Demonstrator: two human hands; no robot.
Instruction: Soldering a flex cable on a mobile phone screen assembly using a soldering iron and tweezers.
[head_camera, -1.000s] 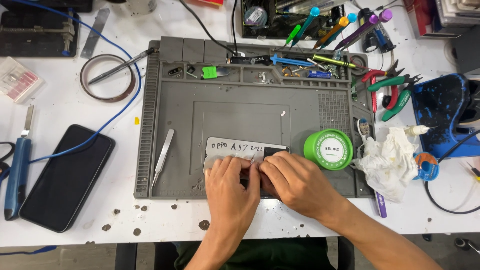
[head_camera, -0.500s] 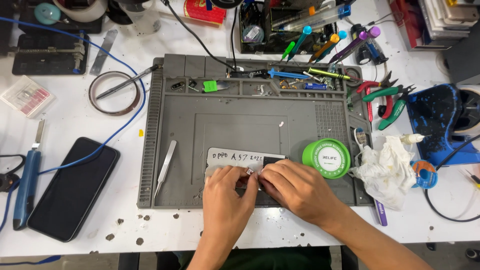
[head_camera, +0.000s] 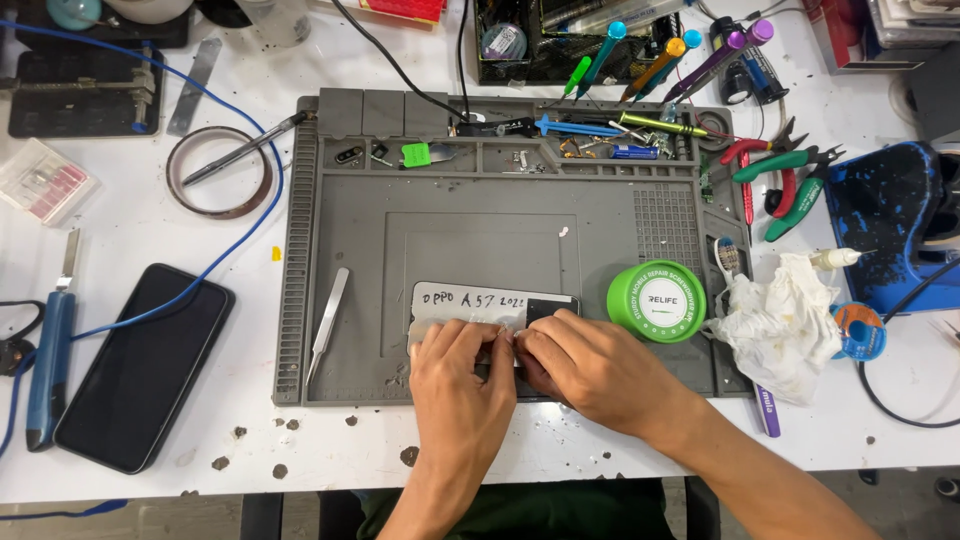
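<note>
While both hands press together on the phone (head_camera: 470, 305), left hand (head_camera: 458, 375) and right hand (head_camera: 590, 368) pinch its near edge; thin, stiff, probably fragile, it lies on the mat (head_camera: 350, 230), best held by its edges.

White worktable (head_camera: 150, 490), its surface speckled with dark spots, evenly lit from above. Beyond its near edge, a strip of grey floor (head_camera: 900, 490) and dark table legs (head_camera: 260, 515).

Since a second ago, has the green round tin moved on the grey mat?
No. The green round tin sits at the same spot near the grey mat's right edge; only the camera view shifted.
</note>
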